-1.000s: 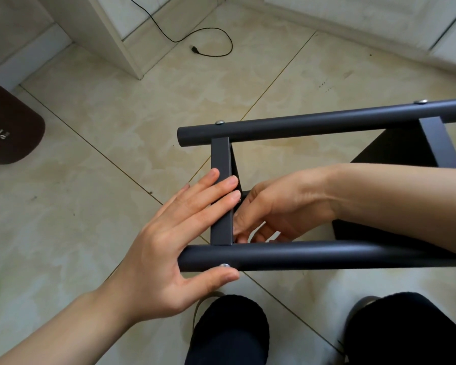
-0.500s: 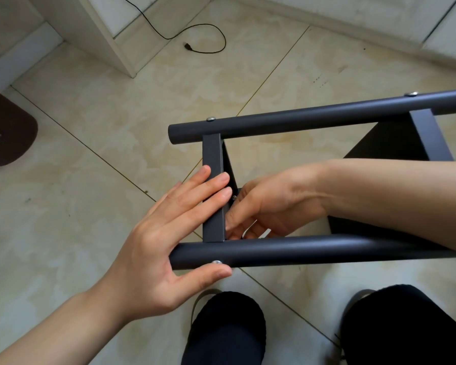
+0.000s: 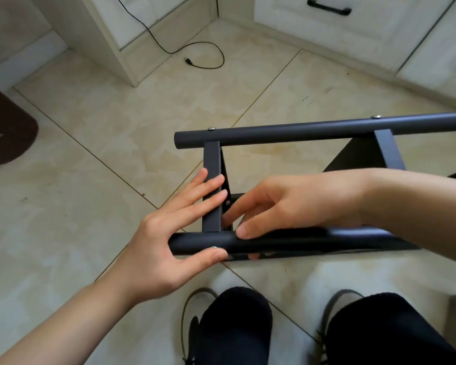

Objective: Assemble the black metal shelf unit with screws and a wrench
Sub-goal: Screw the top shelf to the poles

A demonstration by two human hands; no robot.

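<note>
Black shelf frame (image 3: 313, 133) lying on tiled floor (image 3: 116, 122), left hand (image 3: 169, 241) flat on crossbar (image 3: 211, 188) and near tube (image 3: 274, 241), right hand (image 3: 282, 204) fingertips inside frame at small screw (image 3: 227, 202), cable (image 3: 195, 52) near cabinet (image 3: 132, 30), brown mat (image 3: 5, 130) at left edge

Left hand (image 3: 166, 241) is held flat, fingers straight and spread, thumb extended below. Right hand (image 3: 282, 206) is brought in from the right, fingers bent downward, thumb tip forward. Both forearms bare.
</note>
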